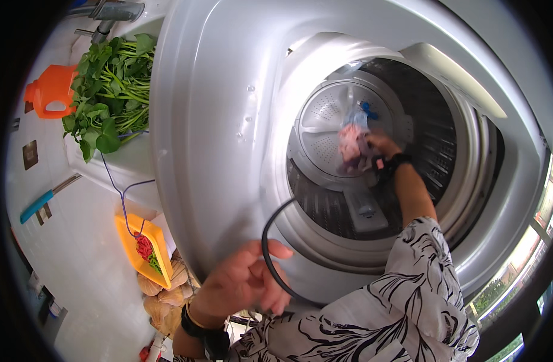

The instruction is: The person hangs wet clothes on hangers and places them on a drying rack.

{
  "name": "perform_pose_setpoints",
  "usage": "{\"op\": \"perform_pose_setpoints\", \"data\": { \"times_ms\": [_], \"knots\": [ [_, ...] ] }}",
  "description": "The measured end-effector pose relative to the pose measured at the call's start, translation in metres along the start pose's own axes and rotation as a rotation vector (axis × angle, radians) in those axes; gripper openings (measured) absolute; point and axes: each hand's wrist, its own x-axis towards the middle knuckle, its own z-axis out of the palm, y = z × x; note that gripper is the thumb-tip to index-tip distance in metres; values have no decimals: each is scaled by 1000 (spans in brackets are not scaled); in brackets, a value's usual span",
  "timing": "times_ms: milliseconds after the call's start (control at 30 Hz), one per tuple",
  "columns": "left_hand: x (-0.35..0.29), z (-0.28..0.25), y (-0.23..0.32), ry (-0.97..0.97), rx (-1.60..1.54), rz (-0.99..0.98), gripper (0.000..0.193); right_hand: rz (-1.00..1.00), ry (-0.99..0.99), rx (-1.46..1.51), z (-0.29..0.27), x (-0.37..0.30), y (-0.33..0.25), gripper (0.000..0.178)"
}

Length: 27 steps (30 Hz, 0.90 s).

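Observation:
A top-loading washing machine (213, 120) with its lid up fills the middle of the view. My right hand (382, 146) reaches down into its tub, fingers closed on a crumpled pink bundle (350, 142). Clear plastic and a small blue piece (368, 110) show at the bundle's upper end; its exact kind is not plain. Beneath it lies the pale, perforated tub bottom (325, 114). My left hand (249, 280) hovers by the machine's near side, fingers loosely bent and apart, slightly blurred. A black cable (268, 241) loops past its fingertips, not visibly gripped.
Left of the machine, leafy greens (110, 90) lie in a pale basin under a grey tap (110, 12), near an orange jug (50, 90). Below are a yellow tray (135, 244) with red and green bits, tan bulbs (162, 301) and a blue-handled tool (38, 205).

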Motion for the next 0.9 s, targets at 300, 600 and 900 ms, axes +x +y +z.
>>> {"op": "perform_pose_setpoints", "data": {
  "times_ms": [300,600,900],
  "knots": [
    [5,-3,-6,-57,234,292,29,315,95,615,-108,-7,-209,28],
    [-42,21,-20,-243,303,554,31,-63,-134,919,-79,-117,-420,31],
    [-96,59,-46,-363,187,562,76,-226,-208,1071,5,-155,-549,33]
  ]
}}
